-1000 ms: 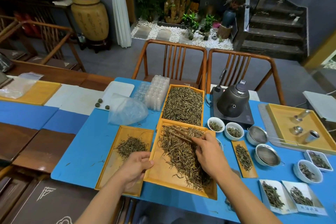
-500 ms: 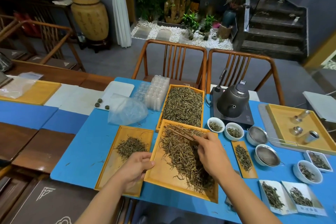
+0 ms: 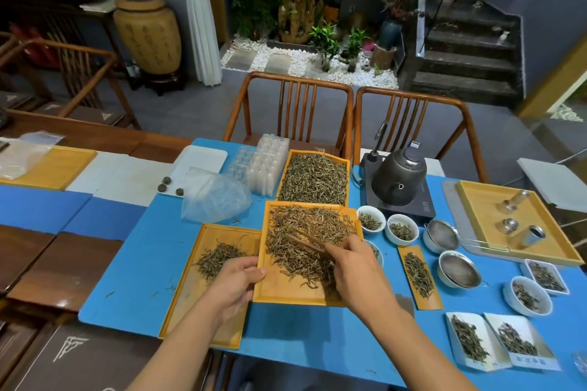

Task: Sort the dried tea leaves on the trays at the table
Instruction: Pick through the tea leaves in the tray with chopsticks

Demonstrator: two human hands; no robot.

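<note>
Middle tray (image 3: 286,290) of dried tea leaves (image 3: 305,241) sits near the front edge of the blue table (image 3: 133,263), its left rim lapped over the right side of the left tray (image 3: 184,305). Looks slightly raised on that side; cannot tell for certain.

Left hand (image 3: 236,279): fingers curled round the middle tray's left rim, thumb on top, steadying it. Right hand (image 3: 352,263): closed round the near end of wooden tongs (image 3: 306,243), tips reaching up and left into the heap. Whether the tips have a leaf nipped between them: cannot tell, too fine against the pile.

Left tray carries a small separate heap (image 3: 219,257) toward its far end, just beside the left hand. Far tray (image 3: 314,179), behind the middle one, full and level, touching or nearly touching its far rim.

Step in hand, by judgement: picking leaves out of the middle heap and shifting them to the left tray. Early going, main heap far larger than the sorted one.

To do it well:
- Keep left grip firm on the rim so the tray does not skid while the tongs rake.
- Work from the thin near fringe of the heap, not the thick middle; single leaves easier to isolate there.
- Light squeeze only; brittle leaves likely to snap.
- Carry low across the shared rim to the left heap; stray leaves already lie on the blue surface.
- Mind the small white bowls (image 3: 386,224) just beside the tray's right far corner when swinging the elbow.
</note>
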